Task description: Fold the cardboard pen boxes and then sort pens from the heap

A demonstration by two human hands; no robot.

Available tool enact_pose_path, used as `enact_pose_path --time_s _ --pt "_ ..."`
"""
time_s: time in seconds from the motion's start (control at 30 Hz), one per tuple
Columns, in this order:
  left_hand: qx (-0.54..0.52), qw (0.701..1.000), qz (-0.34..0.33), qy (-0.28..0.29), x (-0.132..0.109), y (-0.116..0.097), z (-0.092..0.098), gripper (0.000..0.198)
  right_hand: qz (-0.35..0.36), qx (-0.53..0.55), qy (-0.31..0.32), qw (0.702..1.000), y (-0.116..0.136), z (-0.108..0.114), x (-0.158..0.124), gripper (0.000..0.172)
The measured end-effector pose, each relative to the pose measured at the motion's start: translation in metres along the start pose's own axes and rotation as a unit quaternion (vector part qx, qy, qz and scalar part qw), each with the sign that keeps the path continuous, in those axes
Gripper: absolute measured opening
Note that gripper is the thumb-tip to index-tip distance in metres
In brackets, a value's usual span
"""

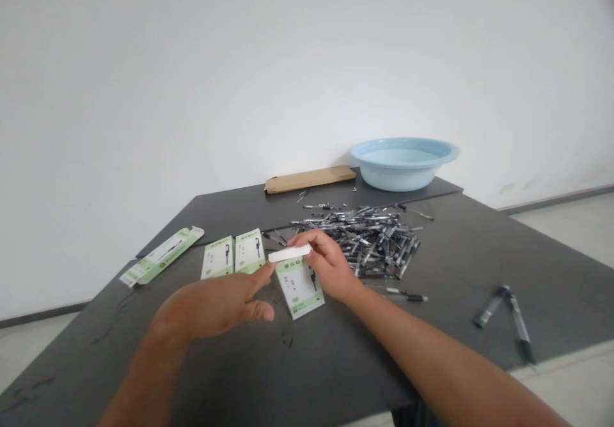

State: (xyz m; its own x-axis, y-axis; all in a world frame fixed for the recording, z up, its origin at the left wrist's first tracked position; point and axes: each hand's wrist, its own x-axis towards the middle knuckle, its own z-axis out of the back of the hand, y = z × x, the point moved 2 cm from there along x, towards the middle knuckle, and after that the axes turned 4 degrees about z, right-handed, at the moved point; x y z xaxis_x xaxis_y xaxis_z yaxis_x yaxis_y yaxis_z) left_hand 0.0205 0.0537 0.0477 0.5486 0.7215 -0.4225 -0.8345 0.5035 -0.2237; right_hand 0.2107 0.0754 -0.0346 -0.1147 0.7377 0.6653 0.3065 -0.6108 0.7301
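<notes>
A green and white pen box stands slightly tilted on the dark table, its white end flap sticking out at the top. My right hand grips the box's upper right corner, thumb in front and fingers over the top. At the flap's left end is my left hand, index finger stretched to the edge and thumb held apart, so it is open. Two similar boxes lie side by side behind it, a left one and a right one. Farther left rests a flattened box.
Behind my right hand spreads a big heap of black and clear pens. Two pens lie apart near the table's right edge. A light blue basin and a flat brown cardboard piece sit at the back by the wall.
</notes>
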Motion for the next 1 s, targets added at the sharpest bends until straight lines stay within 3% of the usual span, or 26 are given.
enact_pose_path --time_s 0.27,0.53,1.0 --pt "-0.010 1.000 0.021 0.011 -0.006 -0.006 0.002 0.077 -0.023 -0.006 0.004 1.000 0.002 -0.003 -0.002 0.016" --pt "-0.005 0.999 0.033 -0.026 -0.013 0.011 0.003 0.086 0.002 -0.057 -0.054 0.997 -0.001 0.000 -0.001 0.006" --pt "-0.002 0.999 0.043 -0.013 -0.008 -0.010 -0.005 0.084 0.019 -0.134 -0.019 0.991 0.004 0.002 -0.001 0.008"
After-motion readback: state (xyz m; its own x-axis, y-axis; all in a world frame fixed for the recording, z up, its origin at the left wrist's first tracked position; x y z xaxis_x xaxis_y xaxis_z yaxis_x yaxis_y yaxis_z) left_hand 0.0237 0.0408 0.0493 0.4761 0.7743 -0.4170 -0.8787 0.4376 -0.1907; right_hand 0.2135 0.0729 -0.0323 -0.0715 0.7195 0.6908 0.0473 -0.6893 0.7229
